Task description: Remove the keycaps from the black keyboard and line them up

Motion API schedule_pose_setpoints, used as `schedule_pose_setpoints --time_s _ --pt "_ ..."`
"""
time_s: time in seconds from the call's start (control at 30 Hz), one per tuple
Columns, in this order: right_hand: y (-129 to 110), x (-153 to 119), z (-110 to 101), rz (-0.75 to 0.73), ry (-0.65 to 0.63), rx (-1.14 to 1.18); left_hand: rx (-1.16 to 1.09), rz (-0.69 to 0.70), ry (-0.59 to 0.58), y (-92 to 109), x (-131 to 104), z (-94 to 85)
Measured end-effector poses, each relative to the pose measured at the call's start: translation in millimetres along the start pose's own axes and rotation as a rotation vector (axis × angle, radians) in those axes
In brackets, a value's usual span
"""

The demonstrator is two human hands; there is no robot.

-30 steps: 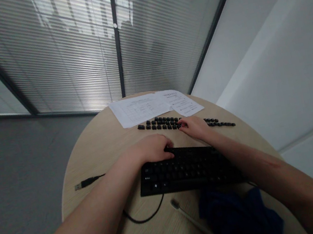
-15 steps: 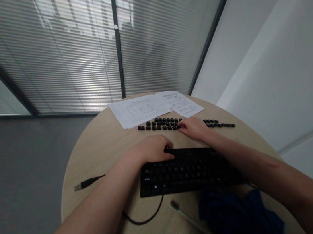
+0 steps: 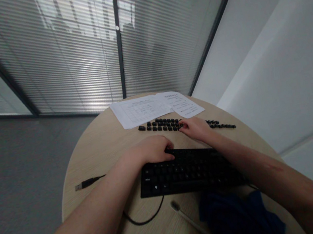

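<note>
A black keyboard (image 3: 185, 174) lies on the round wooden table, some of its upper part lacking keys. My left hand (image 3: 157, 149) is closed around its back edge near the left end, thumb over the top. Beyond the keyboard, loose black keycaps (image 3: 164, 127) are laid out in rows. Among them is my right hand (image 3: 194, 127), thumb and fingertips pinched at a keycap; the fingers partly hide it. My right forearm passes over the keyboard's right end and covers it.
Printed papers (image 3: 143, 110) lie at the table's far side. A USB plug (image 3: 86, 183) and its cable rest on the left. Nearer me are a toothbrush (image 3: 191, 221) and a dark blue cloth (image 3: 237, 215). A blind-covered glass partition (image 3: 73, 59) and a white wall (image 3: 292, 48) stand close behind.
My right hand's fingers have shifted very slightly among the keycaps. My left hand keeps its grip on the keyboard, and the view has moved a touch.
</note>
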State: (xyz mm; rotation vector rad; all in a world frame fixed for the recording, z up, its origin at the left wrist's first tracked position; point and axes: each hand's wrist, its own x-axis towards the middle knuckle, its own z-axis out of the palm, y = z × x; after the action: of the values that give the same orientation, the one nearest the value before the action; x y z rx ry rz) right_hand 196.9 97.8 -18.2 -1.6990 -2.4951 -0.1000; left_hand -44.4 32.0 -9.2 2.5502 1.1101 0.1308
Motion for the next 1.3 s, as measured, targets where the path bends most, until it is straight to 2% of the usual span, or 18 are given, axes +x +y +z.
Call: schedule_pose_setpoints --time_s 0.1,0.27,0.33,0.37,0.5,0.7,0.77,0.83,0.93,1.03,1.13,1.3 --pt "7.8 -10.2 -11.0 0.023 0.121 0.091 -0.032 0.023 0.024 -0.8 -0.3 0.8" --pt "23.6 -49.0 -38.9 0.078 0.336 0.652 -0.058 0.043 0.012 -1.7 -0.4 -0.2" --pt "26.1 -68.4 -50.1 0.096 0.383 0.773 -0.055 0.053 0.0 -1.7 0.1 -0.9" --pt "26.4 -77.7 -54.7 0.115 0.368 0.829 -0.051 0.058 -0.003 -1.4 0.4 -1.1" --pt "24.5 -105.0 -62.2 0.166 0.145 1.084 -0.032 0.067 -0.002 1.7 0.7 -0.9" --pt "22.0 -118.6 -56.4 0.063 -0.255 1.206 -0.013 0.031 -0.015 7.8 -0.5 -1.5" --pt "20.5 -119.6 -50.6 0.046 -0.296 1.282 -0.015 0.024 -0.03 8.6 -0.5 -2.0" --pt "17.2 -118.8 -40.5 0.075 -0.243 1.383 -0.016 0.017 -0.037 9.4 -0.1 -2.1" --pt "9.9 -114.7 -19.7 0.152 -0.07 1.509 -0.02 0.011 -0.032 11.5 1.8 -0.3" --pt "4.1 -110.8 -1.5 0.2 0.047 1.527 0.0 -0.004 -0.01 13.4 4.3 3.2" --pt "0.8 -111.7 7.2 0.197 0.092 1.466 0.034 0.005 0.006 11.8 5.9 7.4" --pt "-5.6 -120.0 9.6 0.108 0.125 1.32 0.011 0.006 0.058 5.6 8.1 12.5"
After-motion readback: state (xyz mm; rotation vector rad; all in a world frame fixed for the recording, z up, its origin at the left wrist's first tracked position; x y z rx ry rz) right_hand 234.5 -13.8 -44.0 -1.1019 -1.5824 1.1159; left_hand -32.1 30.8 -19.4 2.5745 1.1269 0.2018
